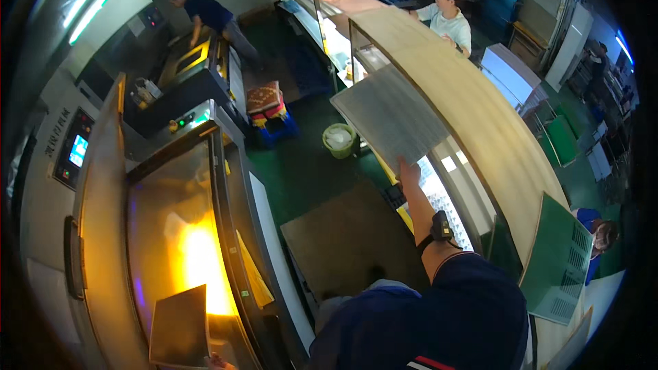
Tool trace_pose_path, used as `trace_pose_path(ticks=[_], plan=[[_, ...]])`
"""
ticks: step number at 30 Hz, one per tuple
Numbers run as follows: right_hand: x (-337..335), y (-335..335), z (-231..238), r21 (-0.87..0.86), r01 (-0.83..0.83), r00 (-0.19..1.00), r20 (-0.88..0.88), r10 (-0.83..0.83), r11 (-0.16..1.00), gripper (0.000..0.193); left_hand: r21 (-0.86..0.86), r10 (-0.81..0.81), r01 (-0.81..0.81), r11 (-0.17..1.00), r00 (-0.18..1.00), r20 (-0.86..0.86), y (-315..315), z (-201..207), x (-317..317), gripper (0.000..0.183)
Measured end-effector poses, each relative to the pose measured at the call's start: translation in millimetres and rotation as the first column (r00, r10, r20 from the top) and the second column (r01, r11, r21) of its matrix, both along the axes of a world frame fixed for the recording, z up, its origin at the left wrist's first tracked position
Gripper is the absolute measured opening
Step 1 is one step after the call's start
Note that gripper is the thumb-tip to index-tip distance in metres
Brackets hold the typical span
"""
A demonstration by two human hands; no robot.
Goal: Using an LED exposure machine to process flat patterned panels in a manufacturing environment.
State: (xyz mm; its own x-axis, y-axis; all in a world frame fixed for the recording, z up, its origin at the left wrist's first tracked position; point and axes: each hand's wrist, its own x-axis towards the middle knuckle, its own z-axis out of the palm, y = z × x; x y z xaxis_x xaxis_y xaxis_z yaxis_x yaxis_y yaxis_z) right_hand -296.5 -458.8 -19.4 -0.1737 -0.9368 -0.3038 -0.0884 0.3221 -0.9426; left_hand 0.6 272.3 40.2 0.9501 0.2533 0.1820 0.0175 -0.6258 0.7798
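My right arm stretches forward, and my right hand point(409, 173) is closed on the near edge of a flat grey rectangular panel point(391, 113). That panel is tilted, alongside the long pale bench top. Low on the left, my left hand point(218, 362) is mostly cut off by the picture's lower edge. Its visible fingers are at the bottom corner of a dark rectangular panel point(178, 329), which they grip. The dark panel is held over the glass bed of a machine point(164, 199), where a bright yellow glow shines. The machine's lid point(103, 233) stands raised on the left.
A long pale bench top point(473, 89) curves along the right, with a lit surface point(439, 199) below it. A green panel point(558, 260) leans at its near end. A bin point(339, 140) and a stool point(271, 109) stand on the floor ahead. Several people work beyond.
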Motion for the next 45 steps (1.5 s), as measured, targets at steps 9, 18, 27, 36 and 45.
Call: trace_pose_path(ticks=[9, 18, 27, 36, 45], plan=[[1, 139, 3, 0.025, -0.593, 0.659, 0.589, 0.467, 0.805, 0.039, -0.979, -0.676, 0.188, 0.077, 0.731, 0.087, -13, -86, 29, 0.042], [-112, 377, 76, 0.235, -0.35, 0.783, 0.605, 0.146, 0.907, 0.039, -0.849, -0.994, 0.517, 0.111, 0.05, -0.1, -214, 43, -53, 0.049], [-256, 490, -57, 0.187, 0.515, 0.734, 0.408, -0.543, 0.837, 0.039, -0.903, -0.949, 0.415, 0.109, -0.225, -0.218, -297, 30, -162, 0.052], [-363, 438, -16, 0.257, 0.689, 0.635, 0.237, -0.736, 0.677, 0.049, -0.824, -0.747, 0.564, -0.062, -0.574, -0.336, -333, 36, -298, 0.037], [-392, 428, -27, 0.336, 0.603, 0.644, 0.329, -0.69, 0.723, 0.069, -0.98, -0.395, 0.165, -0.108, -0.912, -0.109, -443, 106, -486, 0.044]])
